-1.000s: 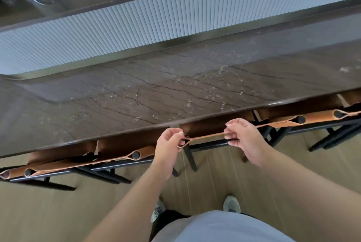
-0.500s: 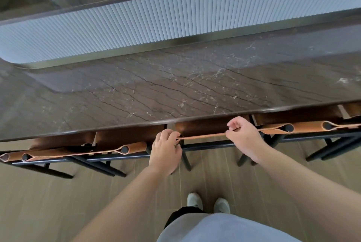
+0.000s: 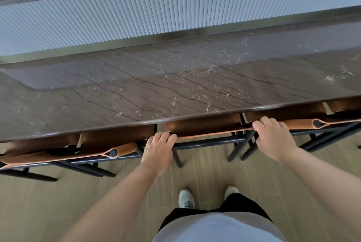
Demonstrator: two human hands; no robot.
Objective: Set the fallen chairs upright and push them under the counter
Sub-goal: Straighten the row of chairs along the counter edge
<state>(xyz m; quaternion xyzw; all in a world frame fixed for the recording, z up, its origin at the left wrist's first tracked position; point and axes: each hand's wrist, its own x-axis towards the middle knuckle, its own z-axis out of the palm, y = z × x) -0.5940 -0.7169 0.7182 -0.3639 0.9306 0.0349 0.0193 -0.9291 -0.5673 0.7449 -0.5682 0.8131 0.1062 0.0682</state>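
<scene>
Three chairs with black metal frames and tan leather backs stand upright along the brown marble counter [image 3: 175, 85]. On the middle chair [image 3: 207, 134], my left hand [image 3: 159, 149] grips the left end of the backrest and my right hand [image 3: 273, 137] grips the right end. Its seat lies mostly beneath the counter's front edge. The left chair [image 3: 93, 152] and the right chair [image 3: 322, 124] sit tucked in on either side, their seats hidden by the countertop.
A white ribbed panel [image 3: 156, 11] rises behind the counter. Below lies a tan wood-look floor [image 3: 58, 202], where my two white shoes [image 3: 186, 198] stand close behind the middle chair. The chairs' black legs [image 3: 236, 152] splay out toward me.
The middle chair has slid forward under the counter with both hands on its backrest. I have stepped closer, and my hands now sit nearer the counter's edge.
</scene>
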